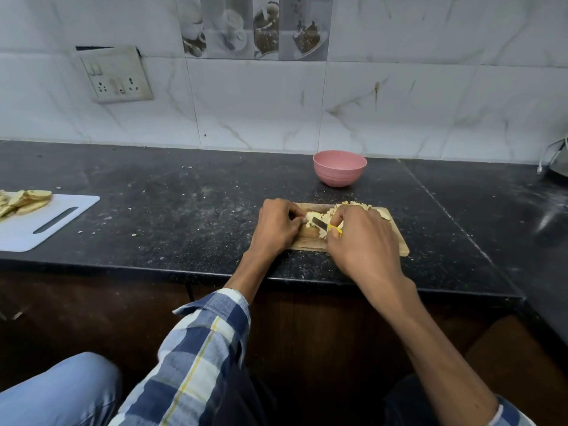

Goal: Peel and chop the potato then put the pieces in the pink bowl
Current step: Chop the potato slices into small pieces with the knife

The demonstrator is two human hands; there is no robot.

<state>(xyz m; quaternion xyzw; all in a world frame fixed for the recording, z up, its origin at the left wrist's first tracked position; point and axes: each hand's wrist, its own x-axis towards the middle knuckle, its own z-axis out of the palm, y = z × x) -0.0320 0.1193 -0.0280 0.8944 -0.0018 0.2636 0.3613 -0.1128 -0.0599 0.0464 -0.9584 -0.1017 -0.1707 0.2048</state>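
Note:
A wooden cutting board (399, 245) lies on the black counter in front of me. My left hand (276, 227) holds a pale potato piece (312, 216) down on the board with curled fingers. My right hand (359, 238) grips a knife with a yellow handle (335, 229); its blade (319, 223) rests against the potato. Chopped potato pieces (353, 206) are heaped at the board's far edge, partly hidden by my right hand. The pink bowl (339, 168) stands behind the board near the wall; I cannot see its inside.
A white plastic cutting board (46, 222) with sliced potato pieces (21, 201) lies at the left of the counter. Small scraps are scattered over the black counter (184, 210). A wall socket panel (115, 75) hangs on the tiled wall. A metal object (558, 161) sits at far right.

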